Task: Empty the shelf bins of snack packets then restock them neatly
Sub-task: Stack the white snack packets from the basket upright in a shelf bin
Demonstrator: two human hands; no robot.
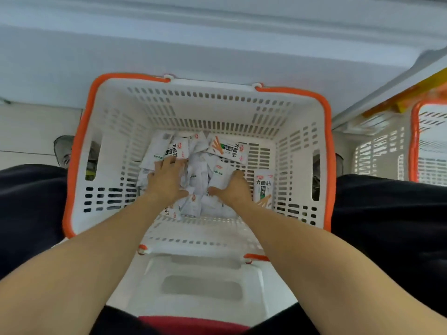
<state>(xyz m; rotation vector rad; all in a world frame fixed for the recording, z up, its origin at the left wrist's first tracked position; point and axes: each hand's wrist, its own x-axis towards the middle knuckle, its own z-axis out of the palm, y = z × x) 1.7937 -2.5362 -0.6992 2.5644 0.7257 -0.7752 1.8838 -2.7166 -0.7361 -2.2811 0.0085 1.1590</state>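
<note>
Basket [116, 151]: white w/ orange rim, holds our loose pile of snack packets [200, 165].
L hand [167, 177]: fingers spread, pressing on packets.
R hand [233, 189]: released, flat on packets.

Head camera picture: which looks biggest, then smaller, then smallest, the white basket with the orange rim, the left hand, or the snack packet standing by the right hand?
1. White basket, by far the biggest.
2. Left hand.
3. Snack packet, which looks a little smaller than the hand; it is a close call.
</note>
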